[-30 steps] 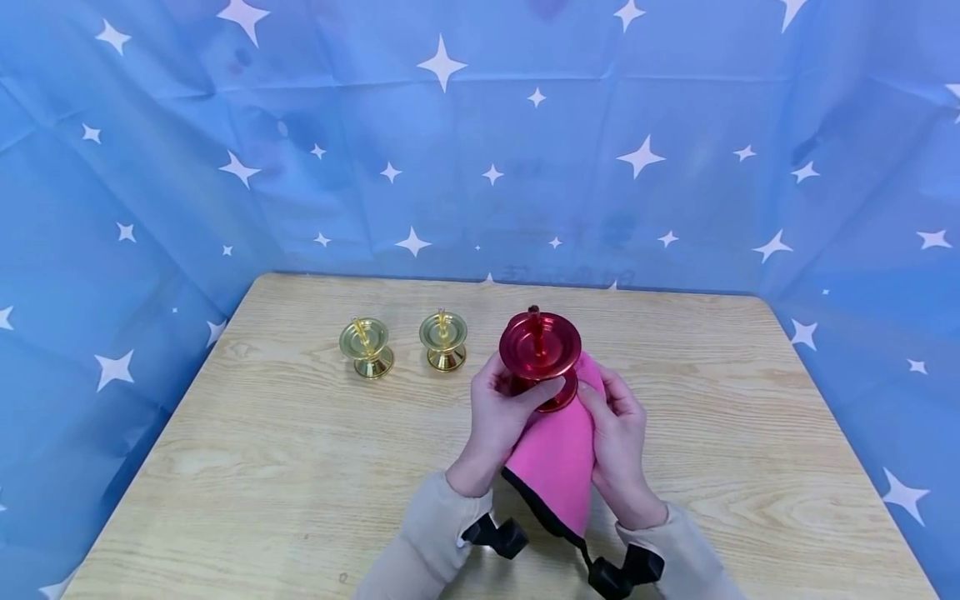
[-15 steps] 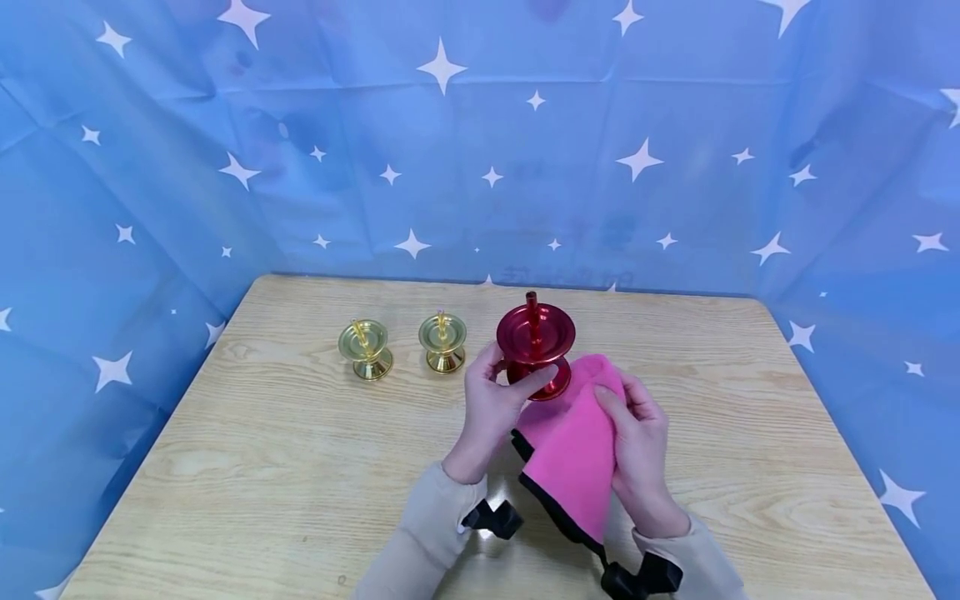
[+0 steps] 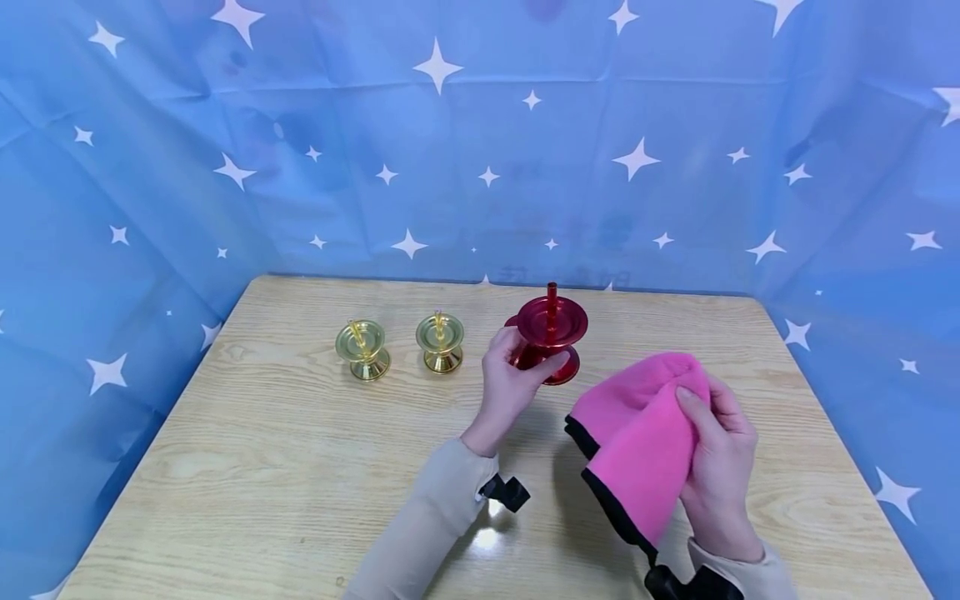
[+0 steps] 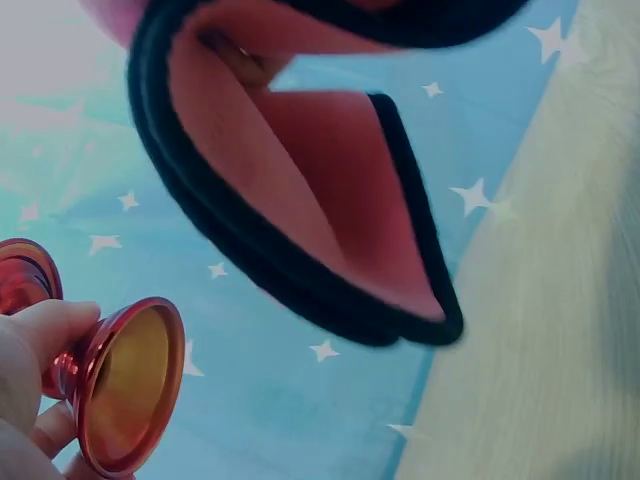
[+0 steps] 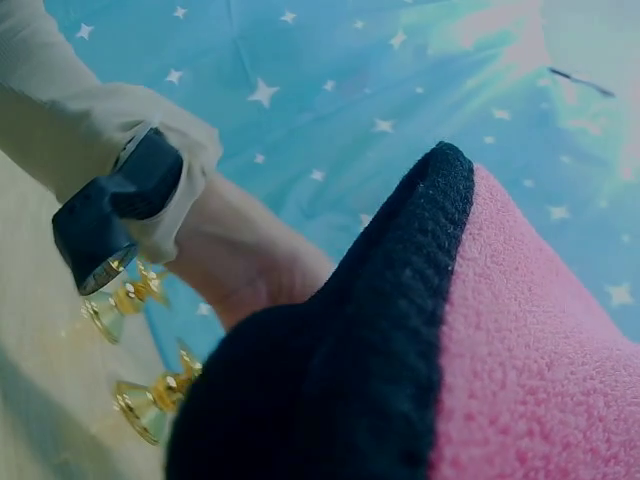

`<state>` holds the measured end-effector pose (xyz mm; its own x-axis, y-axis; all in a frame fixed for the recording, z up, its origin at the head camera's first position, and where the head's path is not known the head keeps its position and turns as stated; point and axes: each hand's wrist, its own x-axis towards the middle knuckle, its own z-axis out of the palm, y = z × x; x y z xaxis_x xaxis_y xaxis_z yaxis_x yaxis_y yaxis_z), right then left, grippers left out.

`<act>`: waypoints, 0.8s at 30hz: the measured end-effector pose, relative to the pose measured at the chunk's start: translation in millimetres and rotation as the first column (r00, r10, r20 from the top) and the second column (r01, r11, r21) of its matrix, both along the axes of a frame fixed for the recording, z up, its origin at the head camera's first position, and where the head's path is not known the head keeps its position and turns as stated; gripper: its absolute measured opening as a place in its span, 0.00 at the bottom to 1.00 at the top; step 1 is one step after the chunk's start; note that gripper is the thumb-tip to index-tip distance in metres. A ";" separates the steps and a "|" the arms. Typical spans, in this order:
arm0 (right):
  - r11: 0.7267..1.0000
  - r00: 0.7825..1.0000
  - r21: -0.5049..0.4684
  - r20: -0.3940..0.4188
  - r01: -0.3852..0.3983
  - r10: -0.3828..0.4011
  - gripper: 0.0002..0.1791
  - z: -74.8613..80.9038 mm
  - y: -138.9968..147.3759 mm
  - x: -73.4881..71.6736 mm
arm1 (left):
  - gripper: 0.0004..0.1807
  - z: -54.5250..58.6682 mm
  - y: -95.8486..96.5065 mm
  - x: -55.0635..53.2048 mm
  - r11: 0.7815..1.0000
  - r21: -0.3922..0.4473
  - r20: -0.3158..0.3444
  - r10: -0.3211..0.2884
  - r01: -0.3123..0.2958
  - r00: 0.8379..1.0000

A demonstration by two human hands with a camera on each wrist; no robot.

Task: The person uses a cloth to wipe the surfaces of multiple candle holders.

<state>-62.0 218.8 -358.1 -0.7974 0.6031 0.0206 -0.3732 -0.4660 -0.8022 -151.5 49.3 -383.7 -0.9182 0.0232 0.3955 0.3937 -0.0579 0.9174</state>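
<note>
My left hand [image 3: 504, 385] holds a shiny red metal candle holder [image 3: 564, 327] upright by its narrow stem, thumb across the front. It has a wide dish, a short upright post and a flared base; another red edge shows at its left, above the fingers. The left wrist view shows the holder's base [image 4: 135, 390], hollow and gold inside. Farther right, my right hand [image 3: 722, 467] pinches a folded pink cloth [image 3: 645, 450] with black edging. The cloth hangs down apart from the holder, and its folds hide my right hand's fingertips in the right wrist view.
Two gold candle holders, one at far left [image 3: 367, 367] and one beside it [image 3: 442, 360], stand on the wooden table [image 3: 247, 433]. A blue curtain [image 3: 480, 208] with white stars hangs behind and at both sides. Black wrist devices sit on both sleeves.
My right hand has drawn the pink cloth away from the red candle holder, down and to the right. My left hand has moved the holder slightly up and to the right.
</note>
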 end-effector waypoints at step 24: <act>0.990 0.995 -0.129 -0.072 0.065 -0.074 0.12 12.3 27.3 20.5 | 0.15 -51.1 65.9 -32.1 0.987 -0.151 0.073 -0.034 0.045 0.997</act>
<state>-41.5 246.1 -345.8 -0.7523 0.6588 0.0000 -0.4660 -0.5322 -0.7068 -183.6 115.2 -434.8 -0.9405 0.1151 0.3198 0.3289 0.0708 0.9417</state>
